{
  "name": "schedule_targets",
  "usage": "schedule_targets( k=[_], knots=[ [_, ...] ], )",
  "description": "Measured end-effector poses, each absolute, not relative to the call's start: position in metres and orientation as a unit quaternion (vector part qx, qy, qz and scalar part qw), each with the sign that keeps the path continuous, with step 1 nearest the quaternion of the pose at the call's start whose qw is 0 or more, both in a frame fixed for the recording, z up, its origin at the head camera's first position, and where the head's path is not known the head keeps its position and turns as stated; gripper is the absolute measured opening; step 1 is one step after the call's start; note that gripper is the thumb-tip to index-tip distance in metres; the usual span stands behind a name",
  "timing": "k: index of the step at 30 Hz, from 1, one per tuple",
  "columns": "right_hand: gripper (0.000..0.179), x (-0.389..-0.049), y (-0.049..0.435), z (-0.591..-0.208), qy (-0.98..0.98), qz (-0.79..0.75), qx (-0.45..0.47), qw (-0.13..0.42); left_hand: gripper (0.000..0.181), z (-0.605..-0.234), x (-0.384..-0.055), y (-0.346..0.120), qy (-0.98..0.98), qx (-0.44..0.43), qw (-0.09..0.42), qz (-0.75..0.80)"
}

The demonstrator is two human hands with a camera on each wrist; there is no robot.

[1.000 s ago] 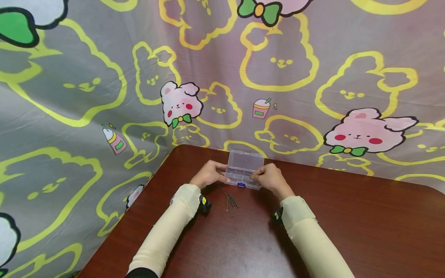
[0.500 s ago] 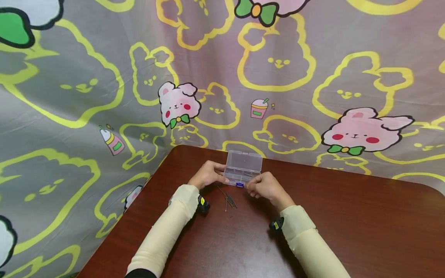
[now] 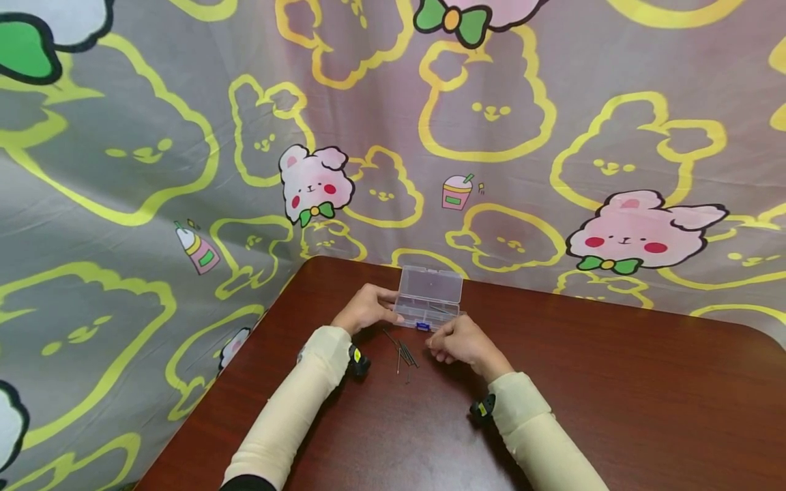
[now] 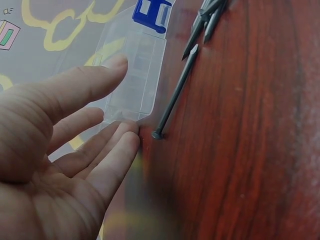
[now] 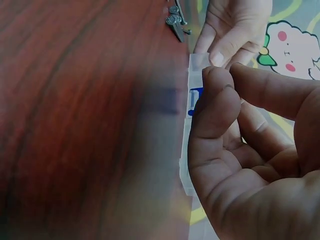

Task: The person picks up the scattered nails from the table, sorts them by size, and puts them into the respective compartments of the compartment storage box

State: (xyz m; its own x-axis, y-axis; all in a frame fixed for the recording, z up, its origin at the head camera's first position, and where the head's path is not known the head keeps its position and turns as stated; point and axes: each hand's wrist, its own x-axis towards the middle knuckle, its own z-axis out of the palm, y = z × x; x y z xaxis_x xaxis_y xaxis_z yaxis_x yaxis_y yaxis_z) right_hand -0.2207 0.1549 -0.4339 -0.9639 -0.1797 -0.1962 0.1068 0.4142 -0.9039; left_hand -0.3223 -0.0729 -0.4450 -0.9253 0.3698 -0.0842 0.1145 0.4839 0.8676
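Observation:
A clear plastic compartment box (image 3: 405, 311) with a blue latch (image 3: 423, 326) stands on the table, its lid (image 3: 431, 283) raised at the back. My left hand (image 3: 368, 308) holds its left end, thumb at the front corner and fingers along the side. A dark nail (image 3: 439, 309) lies in the box's right part. My right hand (image 3: 460, 342) is in front of the box's right corner, fingers curled and thumb tip meeting the index finger; nothing shows between them in the right wrist view. Several loose nails (image 3: 406, 354) lie in front of the box, one nail (image 4: 176, 95) nearest my left fingers.
The dark red-brown wooden table (image 3: 589, 395) extends to the right and toward me. A patterned grey curtain (image 3: 510, 177) hangs close behind the table and along its left side. Wrist cameras (image 3: 359, 360) sit on both sleeves.
My right hand has let go of the nail in the box and moved out over the front wall, toward me and slightly left. My left hand stays at the box's left end.

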Motion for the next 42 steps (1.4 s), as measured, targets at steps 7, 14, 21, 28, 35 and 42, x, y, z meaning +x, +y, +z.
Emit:
schedule_targets(
  k=[7,14,21,28,35,42],
  knots=[
    [0.012,-0.219,0.150,-0.438,0.842,-0.519,-0.041,0.139,0.064,-0.444,-0.321,-0.074,0.856,0.145,0.128,0.479],
    [0.011,-0.215,0.141,-0.439,0.860,-0.486,-0.077,0.132,0.065,-0.444,-0.322,-0.074,0.857,0.148,0.127,0.477],
    [0.014,-0.212,0.130,-0.440,0.889,-0.435,-0.088,0.115,0.064,-0.445,-0.322,-0.073,0.855,0.147,0.128,0.481],
    [0.022,-0.212,0.125,-0.440,0.913,-0.389,-0.085,0.087,0.063,-0.442,-0.321,-0.073,0.857,0.148,0.127,0.476],
    [0.023,-0.214,0.122,-0.440,0.919,-0.376,-0.077,0.086,0.064,-0.442,-0.321,-0.074,0.858,0.148,0.128,0.474],
    [0.024,-0.213,0.122,-0.441,0.923,-0.370,-0.071,0.079,0.063,-0.444,-0.321,-0.073,0.858,0.149,0.125,0.476]
  ],
)
